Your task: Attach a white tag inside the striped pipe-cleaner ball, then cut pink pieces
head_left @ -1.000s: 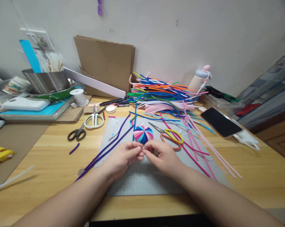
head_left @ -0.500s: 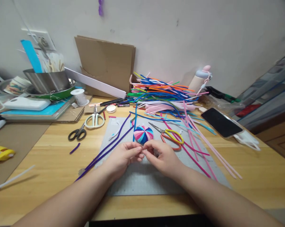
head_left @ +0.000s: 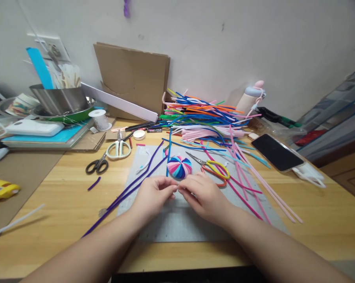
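Over the grey mat (head_left: 171, 228), my left hand (head_left: 155, 194) and my right hand (head_left: 203, 194) meet at the fingertips. Both are closed in a pinch, and whatever sits between them is too small and hidden to make out. Just beyond the fingers lies a round striped piece (head_left: 179, 167) in pink, blue, white and purple. Scissors with yellow and orange handles (head_left: 217, 169) rest open-bladed to its right. Purple pipe cleaners (head_left: 130, 192) run beside my left forearm. Pink pipe cleaners (head_left: 245, 196) stretch out to the right of my right hand.
A heap of colourful pipe cleaners (head_left: 206, 118) lies at the back by cardboard sheets (head_left: 131, 82). White-handled scissors (head_left: 118, 149) and black scissors (head_left: 97, 166) lie left. A yellow tool (head_left: 2, 190) sits at the far left, a phone (head_left: 277, 152) at the right, a bottle (head_left: 249, 98) behind.
The fingers of both hands have shifted slightly, with my right hand's fingers now curled further over the fingertips of the left. The objects on the table have stayed in place.
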`<state>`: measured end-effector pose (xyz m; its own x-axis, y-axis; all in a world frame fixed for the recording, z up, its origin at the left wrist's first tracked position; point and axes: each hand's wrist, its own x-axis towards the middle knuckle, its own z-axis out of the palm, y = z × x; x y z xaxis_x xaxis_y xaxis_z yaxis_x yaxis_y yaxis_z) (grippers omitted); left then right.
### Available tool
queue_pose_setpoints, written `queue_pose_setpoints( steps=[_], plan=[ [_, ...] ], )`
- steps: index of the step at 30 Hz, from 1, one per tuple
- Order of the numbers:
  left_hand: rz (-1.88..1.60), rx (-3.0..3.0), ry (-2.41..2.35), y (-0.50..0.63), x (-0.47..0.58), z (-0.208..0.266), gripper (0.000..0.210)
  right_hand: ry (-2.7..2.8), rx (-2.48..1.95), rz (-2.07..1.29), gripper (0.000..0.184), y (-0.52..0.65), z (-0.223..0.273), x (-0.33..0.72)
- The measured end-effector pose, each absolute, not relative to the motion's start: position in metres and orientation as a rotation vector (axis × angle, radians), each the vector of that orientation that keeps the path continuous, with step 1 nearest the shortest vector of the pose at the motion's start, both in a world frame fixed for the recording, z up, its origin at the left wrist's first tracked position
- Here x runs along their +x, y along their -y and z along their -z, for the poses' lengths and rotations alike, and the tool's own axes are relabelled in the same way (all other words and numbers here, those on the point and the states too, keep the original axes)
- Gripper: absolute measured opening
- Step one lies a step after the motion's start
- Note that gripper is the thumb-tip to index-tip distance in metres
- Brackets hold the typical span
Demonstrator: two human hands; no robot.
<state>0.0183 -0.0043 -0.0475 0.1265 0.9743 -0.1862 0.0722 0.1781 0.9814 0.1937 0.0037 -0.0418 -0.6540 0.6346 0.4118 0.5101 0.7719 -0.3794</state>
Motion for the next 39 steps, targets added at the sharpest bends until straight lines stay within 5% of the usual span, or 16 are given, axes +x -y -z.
queue_pose_setpoints(
  steps=[6,17,26,34,39],
  plan=[
    [-0.880,1.591,-1.279,0.007,0.016,0.050,0.012,2.452,-0.883,-0.450,0.011,-0.004,0.044,0.192],
    [-0.989,1.057,-1.053,0.001,0.019,0.054,0.019,2.131,-1.073,-0.913,0.009,-0.005,0.047,0.188],
    [-1.043,0.847,-1.011,-0.001,0.020,0.060,0.035,2.319,-0.956,-0.563,0.014,-0.002,0.048,0.190],
    [-1.040,0.828,-0.945,0.000,0.020,0.060,0.028,1.702,-1.074,-1.372,0.018,-0.008,0.049,0.183],
    [-1.015,0.882,-0.954,0.002,0.021,0.059,0.026,1.496,-1.097,-1.534,0.025,-0.009,0.051,0.181]
  ],
)
